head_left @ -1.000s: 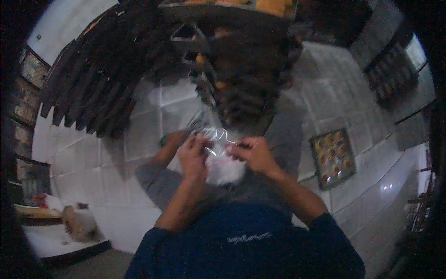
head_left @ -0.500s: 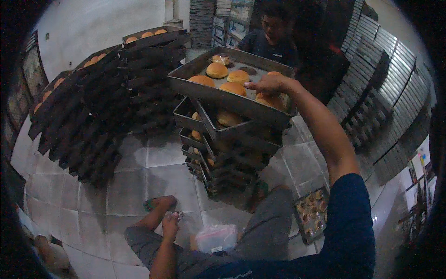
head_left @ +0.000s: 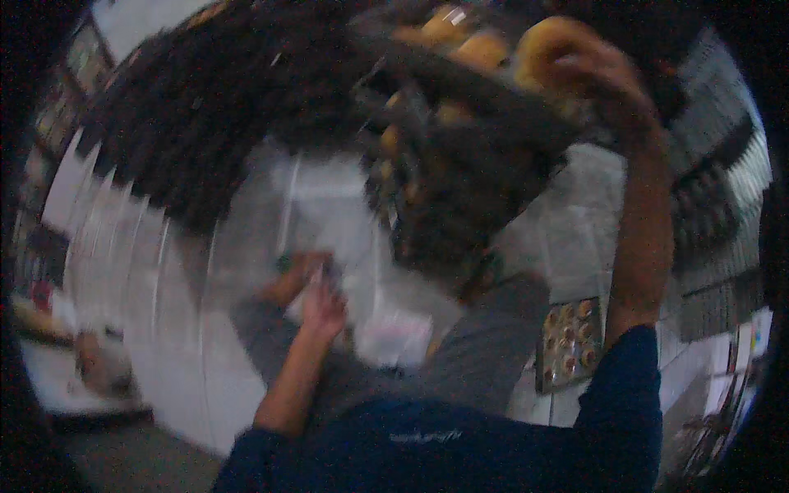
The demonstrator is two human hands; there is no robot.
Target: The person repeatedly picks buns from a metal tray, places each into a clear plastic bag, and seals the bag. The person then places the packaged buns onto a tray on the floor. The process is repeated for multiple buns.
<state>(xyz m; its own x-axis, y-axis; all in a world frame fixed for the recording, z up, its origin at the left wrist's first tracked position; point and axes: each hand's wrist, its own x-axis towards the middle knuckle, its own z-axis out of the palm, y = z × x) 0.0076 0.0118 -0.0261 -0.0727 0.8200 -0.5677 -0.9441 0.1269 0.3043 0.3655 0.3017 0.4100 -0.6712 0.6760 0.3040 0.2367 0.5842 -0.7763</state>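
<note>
With my right grip I hold 1 bun; more buns lie left of it, not yet taken. Blur hides whether my left grip is closed.

The right hand has lifted a bun from the tray.

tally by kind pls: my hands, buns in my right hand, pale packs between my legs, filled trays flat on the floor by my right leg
Hands: 2 (left hand, right hand)
Bun: 1
Pale pack: 1
Filled tray: 1
Total: 5
</note>
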